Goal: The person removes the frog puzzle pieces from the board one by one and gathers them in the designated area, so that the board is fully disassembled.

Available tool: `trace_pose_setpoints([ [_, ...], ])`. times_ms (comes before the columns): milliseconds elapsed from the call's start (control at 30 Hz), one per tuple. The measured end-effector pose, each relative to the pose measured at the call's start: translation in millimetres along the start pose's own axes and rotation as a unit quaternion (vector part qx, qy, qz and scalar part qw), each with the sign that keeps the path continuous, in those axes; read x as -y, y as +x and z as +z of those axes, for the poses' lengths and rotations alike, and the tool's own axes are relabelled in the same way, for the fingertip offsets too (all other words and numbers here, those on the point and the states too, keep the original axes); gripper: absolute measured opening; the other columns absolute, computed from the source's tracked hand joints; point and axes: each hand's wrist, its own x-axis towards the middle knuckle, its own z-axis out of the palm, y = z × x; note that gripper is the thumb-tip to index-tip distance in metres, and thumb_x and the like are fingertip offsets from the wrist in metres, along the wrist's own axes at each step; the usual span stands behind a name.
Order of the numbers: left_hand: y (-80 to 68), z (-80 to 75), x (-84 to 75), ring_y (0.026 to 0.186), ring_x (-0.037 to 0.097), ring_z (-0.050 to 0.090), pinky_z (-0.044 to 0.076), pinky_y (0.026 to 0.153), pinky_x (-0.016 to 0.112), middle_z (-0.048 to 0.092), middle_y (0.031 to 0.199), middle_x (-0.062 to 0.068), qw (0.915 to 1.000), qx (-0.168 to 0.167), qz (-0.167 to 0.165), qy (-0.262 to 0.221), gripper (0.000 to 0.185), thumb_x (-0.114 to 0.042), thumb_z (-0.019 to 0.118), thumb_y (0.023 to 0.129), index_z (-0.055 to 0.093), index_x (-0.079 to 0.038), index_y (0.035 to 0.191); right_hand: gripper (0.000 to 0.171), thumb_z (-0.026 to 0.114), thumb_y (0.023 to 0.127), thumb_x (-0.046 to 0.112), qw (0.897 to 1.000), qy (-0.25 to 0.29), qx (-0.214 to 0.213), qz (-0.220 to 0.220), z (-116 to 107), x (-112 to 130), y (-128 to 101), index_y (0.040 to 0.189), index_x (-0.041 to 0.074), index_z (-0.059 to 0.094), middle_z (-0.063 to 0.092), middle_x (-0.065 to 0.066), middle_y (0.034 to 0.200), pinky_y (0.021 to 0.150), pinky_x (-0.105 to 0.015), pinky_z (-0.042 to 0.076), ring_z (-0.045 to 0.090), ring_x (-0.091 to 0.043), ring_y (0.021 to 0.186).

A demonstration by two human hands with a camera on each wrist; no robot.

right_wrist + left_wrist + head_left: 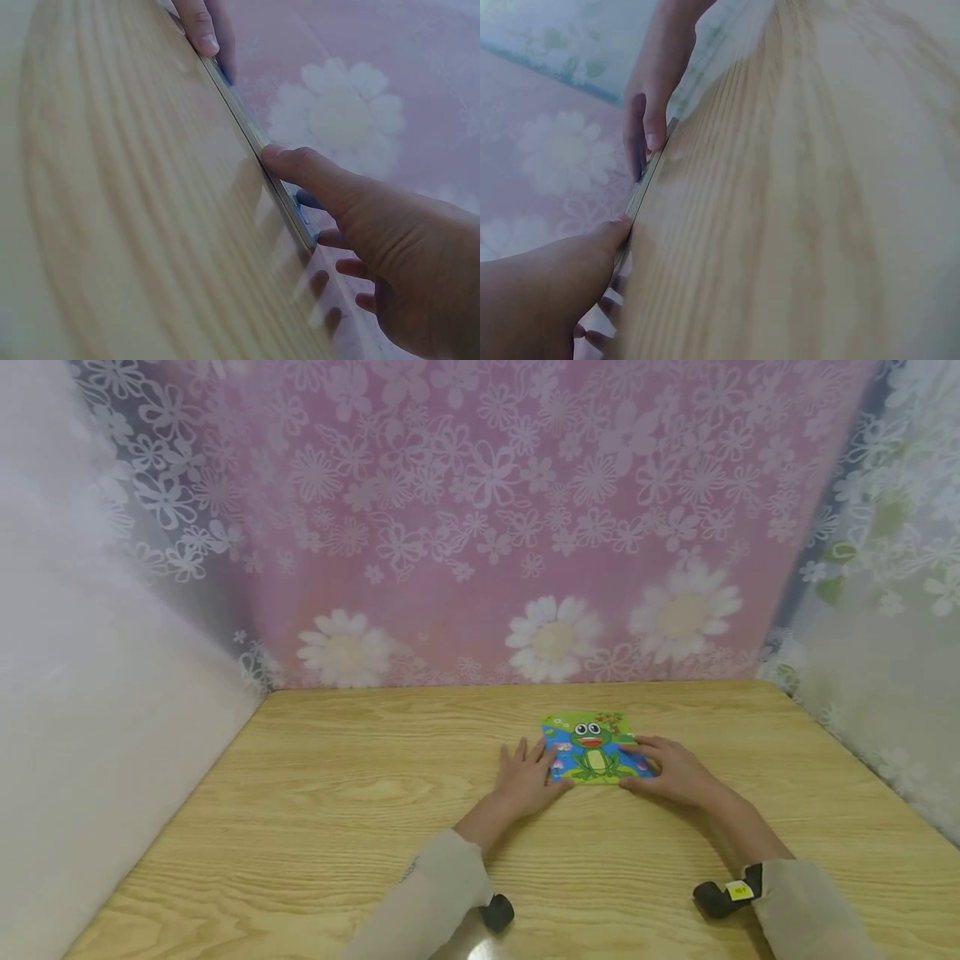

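Observation:
A flat frog picture board (pixel 596 760), green and blue with rounded corners, lies on the wooden table between both hands. My left hand (pixel 527 781) rests at its left side, fingers spread, thumb at the near left corner. On the opposite side, my right hand (pixel 675 770) has its thumb at the near edge and its index finger reaching over the picture. In the right wrist view the board's thin edge (pixel 251 135) shows, with the right thumb (pixel 277 154) against it. Seen from the left wrist, the left thumb (pixel 617 229) touches that same edge (pixel 651 180).
The light wood-grain table (pixel 337 827) reaches back to a pink flowered cloth (pixel 480 527). Pale cloth hangs along the left (pixel 112 677) and the right (pixel 900 610). Black wrist-worn devices (pixel 723 897) show at both sleeves.

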Motion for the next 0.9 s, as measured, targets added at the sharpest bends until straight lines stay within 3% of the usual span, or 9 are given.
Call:
trace_pose_setpoints([
  [300,-10.4,3.5,19.6,0.137,0.028,0.008,0.002,0.106,0.051,0.015,0.151,0.0,0.9998,0.0,0.004,-0.018,0.071,-0.064,0.029,0.09,0.023,-0.023,0.147,0.067,0.066,0.079,0.051,1.0,0.011,0.006,-0.019,3.6,16.5,2.9,0.128,0.006,0.055,0.041,-0.027,0.132,0.091,-0.065,0.027,0.034,-0.05,0.118],
  [900,-42.1,-10.7,47.6,0.136,0.031,0.01,0.005,0.106,0.053,0.016,0.151,0.002,0.9997,0.005,0.013,-0.019,0.071,-0.063,0.031,0.09,0.023,-0.021,0.147,0.062,0.067,0.08,0.048,0.998,0.024,0.013,-0.055,11.6,45.3,8.2,0.125,0.007,0.058,0.042,-0.026,0.131,0.09,-0.064,0.03,0.034,-0.048,0.119],
])
